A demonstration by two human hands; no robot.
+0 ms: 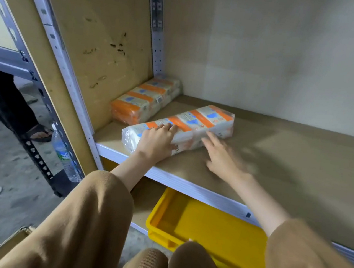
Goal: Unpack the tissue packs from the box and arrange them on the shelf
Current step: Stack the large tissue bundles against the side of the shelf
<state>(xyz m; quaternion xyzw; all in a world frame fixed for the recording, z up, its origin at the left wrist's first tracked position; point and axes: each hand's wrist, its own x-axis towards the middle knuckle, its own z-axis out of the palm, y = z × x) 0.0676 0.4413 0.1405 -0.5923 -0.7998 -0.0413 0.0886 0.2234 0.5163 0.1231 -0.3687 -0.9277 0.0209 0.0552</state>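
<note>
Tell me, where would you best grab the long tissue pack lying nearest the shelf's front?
Probably across its narrow width near the middle, from above and the front: the tissue pack lies flat, with bare shelf along both long sides.

Mid-frame, a pack [198,121] lies on the shelf [292,163]. The left grip [156,142] rests on its near end; the blurred right grip [222,158] reaches straight fingers to its side. Another pack [144,99] sits upper left.

Long white-and-orange plastic-wrapped tissue pack [198,122], flat and slantwise on tan shelf board [292,163], under the left fingers [168,128]; second identical pack [145,100] beyond the fingers, flat in the back-left corner.
</note>
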